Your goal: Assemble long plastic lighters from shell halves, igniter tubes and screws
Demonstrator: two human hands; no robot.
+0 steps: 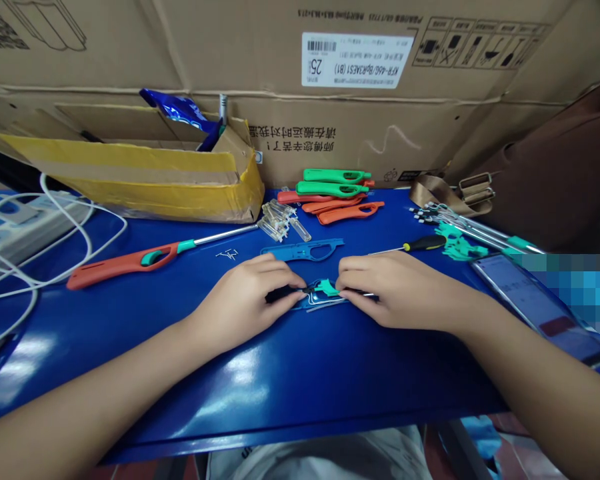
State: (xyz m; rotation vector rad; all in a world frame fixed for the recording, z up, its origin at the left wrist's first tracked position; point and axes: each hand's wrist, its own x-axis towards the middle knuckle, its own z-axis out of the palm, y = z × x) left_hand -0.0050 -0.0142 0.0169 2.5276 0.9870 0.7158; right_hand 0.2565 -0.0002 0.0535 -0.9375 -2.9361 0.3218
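Near the blue lighter shell (297,252), left hand (253,300) pinches a black bit (308,290), right hand (395,290) probably the green trigger (326,288), as if to keep them still

1 casing half (297,252) is laid on the surface (260,387) before the handle pile (325,198), left of the screwdriver (427,243).

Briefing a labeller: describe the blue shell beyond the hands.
On the blue table, find the left hand and right hand. Just beyond them lies the blue shell, its right part looped. Colour sets it apart from the green shells and orange shells behind.
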